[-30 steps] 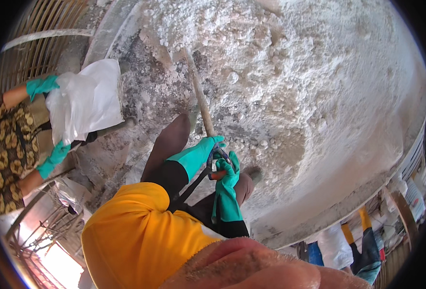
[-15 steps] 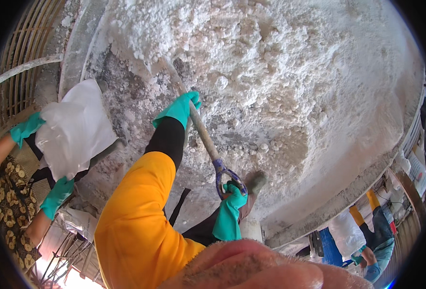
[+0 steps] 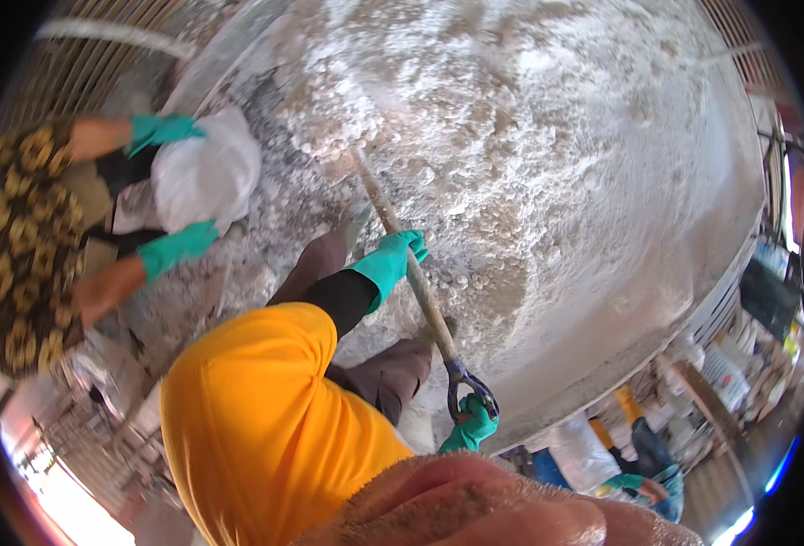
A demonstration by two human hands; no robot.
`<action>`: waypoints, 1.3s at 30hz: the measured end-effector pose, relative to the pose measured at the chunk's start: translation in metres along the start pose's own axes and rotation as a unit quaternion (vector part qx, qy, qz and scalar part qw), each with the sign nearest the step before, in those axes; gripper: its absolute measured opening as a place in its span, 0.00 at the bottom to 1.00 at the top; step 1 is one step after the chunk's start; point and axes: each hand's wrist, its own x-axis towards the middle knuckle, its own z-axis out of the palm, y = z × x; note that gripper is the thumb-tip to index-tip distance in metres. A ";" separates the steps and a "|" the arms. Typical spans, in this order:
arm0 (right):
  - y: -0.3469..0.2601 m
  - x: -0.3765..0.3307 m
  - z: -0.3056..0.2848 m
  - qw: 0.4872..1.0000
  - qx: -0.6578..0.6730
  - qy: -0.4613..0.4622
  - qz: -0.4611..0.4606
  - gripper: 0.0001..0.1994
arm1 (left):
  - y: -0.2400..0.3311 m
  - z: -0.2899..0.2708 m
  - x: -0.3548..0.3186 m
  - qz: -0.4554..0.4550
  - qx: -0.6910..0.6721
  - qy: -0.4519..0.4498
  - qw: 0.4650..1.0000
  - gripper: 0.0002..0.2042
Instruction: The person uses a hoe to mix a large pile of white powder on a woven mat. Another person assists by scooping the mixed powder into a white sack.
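A shovel (image 3: 429,311) with a wooden shaft and a dark blue D-shaped grip slants away from me. My left hand (image 3: 386,267), in a green rubber glove, is wrapped round the middle of the shaft. At the near end, my right hand (image 3: 472,426), gloved alike, closes on the D-grip. White lumpy powder (image 3: 338,120) sits at the shovel's far end and hides the blade. To the left, a co-worker's gloved hands (image 3: 179,247) hold a white plastic bag (image 3: 209,173) near the blade end.
A broad heap of white powder (image 3: 557,200) spreads ahead and to the right, bounded by a low curved wall (image 3: 593,393). My leg (image 3: 388,373) stands close by the shaft. At the lower right, another person's gloved hand (image 3: 622,482) is beside a white sack (image 3: 586,455).
My view has turned, and both hands with the shovel appear lower and further right. The co-worker's bag now appears closer to the shovel's far end.
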 end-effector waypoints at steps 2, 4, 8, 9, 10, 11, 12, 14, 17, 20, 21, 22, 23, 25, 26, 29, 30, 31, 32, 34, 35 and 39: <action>-0.052 -0.034 -0.019 0.999 -0.029 0.007 0.015 0.14 | -0.011 -0.008 -0.042 0.021 0.002 -0.037 0.999 0.01; -0.095 -0.060 -0.035 0.998 -0.052 -0.002 0.019 0.14 | -0.007 0.007 -0.107 0.003 -0.020 0.002 1.000 0.02; -0.164 -0.091 -0.043 0.994 -0.099 -0.031 0.016 0.14 | -0.020 0.000 -0.155 0.009 -0.074 0.017 0.997 0.02; -0.175 -0.098 -0.043 0.993 -0.105 -0.041 0.013 0.13 | -0.017 -0.005 -0.160 0.007 -0.081 0.009 0.997 0.03; -0.187 -0.102 -0.040 0.992 -0.112 -0.053 0.009 0.13 | -0.013 -0.010 -0.164 0.005 -0.089 0.001 0.996 0.03; -0.194 -0.105 -0.035 0.991 -0.116 -0.065 0.004 0.13 | -0.009 -0.013 -0.168 0.005 -0.119 -0.003 0.993 0.03; -0.198 -0.107 -0.028 0.990 -0.118 -0.078 -0.002 0.13 | -0.002 -0.016 -0.170 0.002 -0.146 0.000 0.989 0.03; -0.196 -0.110 -0.011 0.990 -0.108 -0.094 -0.016 0.13 | 0.026 -0.015 -0.188 -0.006 -0.187 0.007 0.982 0.03; -0.191 -0.119 0.019 0.982 -0.108 -0.142 -0.058 0.15 | 0.055 -0.030 -0.187 -0.003 -0.207 0.001 0.978 0.03; -0.187 -0.148 0.062 0.970 -0.124 -0.141 -0.157 0.16 | 0.072 -0.054 -0.139 0.031 -0.235 -0.089 0.967 0.05; -0.185 -0.159 0.072 0.958 -0.145 -0.159 -0.190 0.16 | 0.084 -0.058 -0.143 0.038 -0.244 -0.095 0.964 0.05; -0.183 -0.168 0.078 0.945 -0.164 -0.176 -0.221 0.17 | 0.097 -0.063 -0.148 0.044 -0.251 -0.102 0.962 0.05; -0.178 -0.170 0.084 0.923 -0.196 -0.192 -0.270 0.17 | 0.110 -0.073 -0.146 0.053 -0.243 -0.151 0.957 0.04; -0.174 -0.196 0.089 0.859 -0.338 -0.207 -0.324 0.18 | 0.133 -0.097 -0.143 0.064 -0.222 -0.250 0.940 0.05; -0.174 -0.211 0.096 0.822 -0.401 -0.206 -0.348 0.19 | 0.144 -0.098 -0.153 0.073 -0.254 -0.343 0.901 0.08; -0.180 -0.216 0.121 0.596 -0.412 -0.359 -0.588 0.16 | 0.167 -0.119 -0.183 0.108 -0.278 -0.464 0.834 0.11; -0.175 -0.207 0.114 0.575 -0.380 -0.401 -0.604 0.18 | 0.170 -0.122 -0.180 0.085 -0.296 -0.498 0.810 0.11; -0.166 -0.195 0.102 0.568 -0.374 -0.384 -0.624 0.19 | 0.169 -0.127 -0.175 0.062 -0.316 -0.529 0.785 0.11; -0.156 -0.182 0.088 0.560 -0.370 -0.368 -0.644 0.20 | 0.162 -0.125 -0.170 0.039 -0.338 -0.557 0.757 0.11; -0.141 -0.165 0.057 0.596 -0.364 -0.300 -0.650 0.14 | 0.139 -0.095 -0.184 0.027 -0.298 -0.581 0.757 0.11; -0.137 -0.158 0.042 0.611 -0.353 -0.272 -0.654 0.11 | 0.127 -0.086 -0.189 0.028 -0.262 -0.565 0.782 0.11; -0.139 -0.138 -0.049 0.765 -0.370 -0.269 -0.453 0.14 | 0.044 -0.044 -0.228 0.068 -0.172 -0.394 0.900 0.02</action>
